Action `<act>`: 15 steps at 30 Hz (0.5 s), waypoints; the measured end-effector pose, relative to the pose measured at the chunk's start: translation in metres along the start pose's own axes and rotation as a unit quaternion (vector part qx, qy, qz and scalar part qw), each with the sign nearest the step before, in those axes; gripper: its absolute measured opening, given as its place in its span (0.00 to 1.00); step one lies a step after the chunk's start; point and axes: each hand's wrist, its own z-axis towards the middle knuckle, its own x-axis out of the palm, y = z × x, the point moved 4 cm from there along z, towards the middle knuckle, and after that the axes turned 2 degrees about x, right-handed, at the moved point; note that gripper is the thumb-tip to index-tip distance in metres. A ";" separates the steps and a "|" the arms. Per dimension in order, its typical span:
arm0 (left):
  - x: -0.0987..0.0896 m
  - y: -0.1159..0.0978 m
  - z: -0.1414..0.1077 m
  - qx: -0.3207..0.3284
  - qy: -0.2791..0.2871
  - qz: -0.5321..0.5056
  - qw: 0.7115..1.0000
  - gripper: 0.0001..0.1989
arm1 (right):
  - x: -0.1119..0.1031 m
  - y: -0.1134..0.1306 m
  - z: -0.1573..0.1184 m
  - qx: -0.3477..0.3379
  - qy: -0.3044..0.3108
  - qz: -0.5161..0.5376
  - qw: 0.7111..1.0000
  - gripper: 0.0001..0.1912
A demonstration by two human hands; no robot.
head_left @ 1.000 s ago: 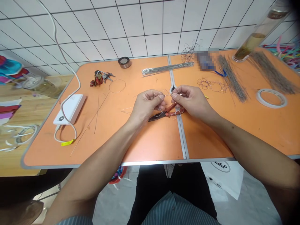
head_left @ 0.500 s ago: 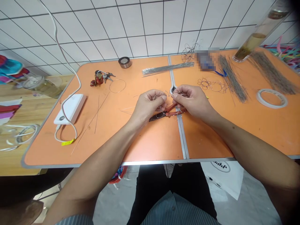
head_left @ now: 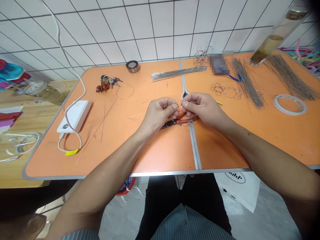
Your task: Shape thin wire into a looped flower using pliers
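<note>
My left hand (head_left: 158,113) and my right hand (head_left: 200,108) meet above the orange folding table (head_left: 160,153). Their fingertips pinch a thin silver wire loop (head_left: 178,108) from either side, and much of it is hidden by my fingers. Just below my hands lie red-handled pliers (head_left: 178,122), their dark jaws pointing left. Both wrists are close to the pliers, though I cannot tell if they touch. Loose wire strands (head_left: 136,116) lie on the table left of my left hand.
Beyond my hands lie a bundle of straight wires (head_left: 178,74) and a wire flower shape (head_left: 226,91). Other items are keys (head_left: 107,82), a wire ring (head_left: 125,91), a white power bank (head_left: 74,116) with its cable, a tape roll (head_left: 290,104) and a glass cylinder (head_left: 267,45).
My hands have drawn slightly closer together, with the fingertips still pinching the wire loop. The pliers and other objects on the table stay in about the same place.
</note>
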 end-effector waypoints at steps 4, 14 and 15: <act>0.000 0.000 0.000 0.000 0.001 -0.003 1.000 0.11 | 0.000 0.001 -0.001 0.007 -0.005 -0.002 1.000 0.09; 0.003 0.001 0.000 -0.009 0.002 -0.004 1.000 0.08 | 0.001 -0.002 0.002 -0.044 -0.019 -0.050 0.998 0.06; 0.004 0.001 0.000 -0.009 0.003 -0.005 1.000 0.08 | 0.001 -0.002 0.002 -0.044 -0.018 -0.050 0.998 0.06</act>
